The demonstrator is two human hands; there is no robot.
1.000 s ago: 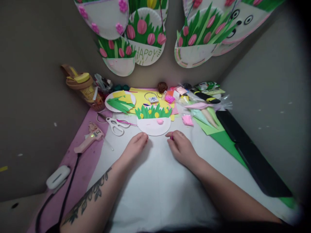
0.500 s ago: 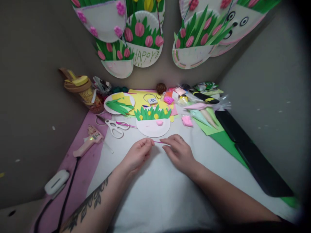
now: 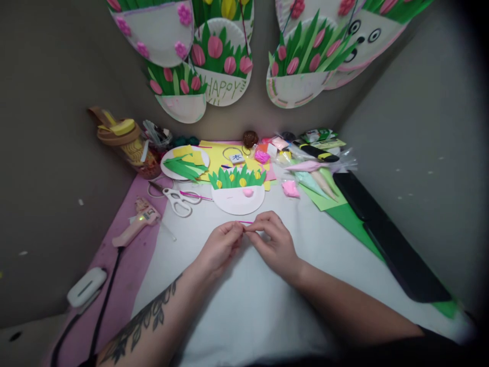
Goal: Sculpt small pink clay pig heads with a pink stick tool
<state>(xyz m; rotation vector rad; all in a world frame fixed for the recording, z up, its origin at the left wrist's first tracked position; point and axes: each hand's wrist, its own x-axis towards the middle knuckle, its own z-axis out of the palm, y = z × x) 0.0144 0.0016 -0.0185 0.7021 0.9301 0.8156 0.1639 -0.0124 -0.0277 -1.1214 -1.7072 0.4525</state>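
Observation:
My left hand [image 3: 221, 245] is closed in a pinch on a thin magenta strand [image 3: 244, 222], which could be a pipe cleaner or yarn. The fingertips of my right hand [image 3: 273, 244] meet those of the left and pinch the strand as well. A short length shows above the fingers; the rest is hidden by them. Just beyond my hands lies a half paper plate [image 3: 237, 201] with green paper grass, yellow flowers and a pink oval blob [image 3: 248, 192]. Another magenta strand [image 3: 194, 195] lies left of the plate, across the white-handled scissors [image 3: 179, 200].
On the left are a glue gun [image 3: 135, 224], a white case [image 3: 87, 288] and a tumbler [image 3: 128, 145]. Piping bags [image 3: 311, 178], a pink clay packet [image 3: 291, 189] and a black folding object [image 3: 397, 244] lie right. Decorated paper plates [image 3: 225, 86] hang on the wall behind.
My right hand has moved left, and its fingertips now meet my left hand's. The strand, earlier stretched between the hands, now shows above the joined fingers. The view has shifted slightly.

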